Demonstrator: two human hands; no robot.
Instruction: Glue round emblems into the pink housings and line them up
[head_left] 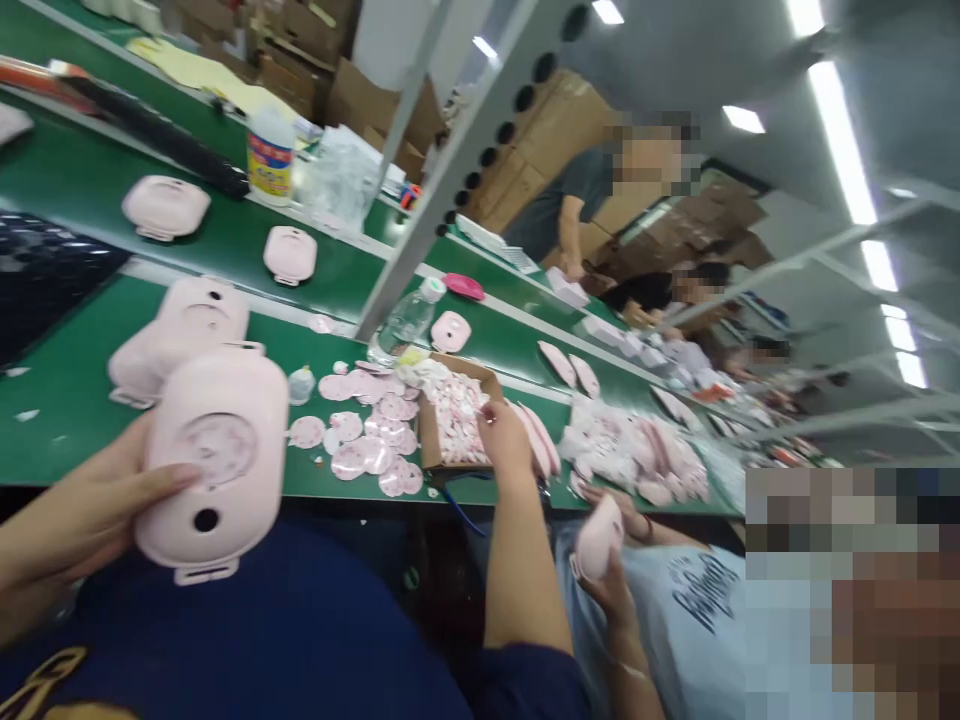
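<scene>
My left hand (124, 500) is closed around a pale pink plastic casing (240, 510), its thumb lying over the round patterned recess. The casing has a dark round hole and a small loop at its near end. My right hand (508, 445) is over the right side of a cardboard box (429, 430) filled with small pink and white pieces (457, 415). Its fingers are curled together, and whatever they pinch is too small to make out. Round pink printed discs (375, 425) lie in a loose pile left of the box.
More pink casings (202, 310) sit behind my left hand, others on the green conveyor belt (225, 235). A clear bottle (405, 320) stands behind the box by a metal post (450, 190). On my right, a co-worker's hands (615, 580) hold a similar casing, beside bagged pink parts (637, 445).
</scene>
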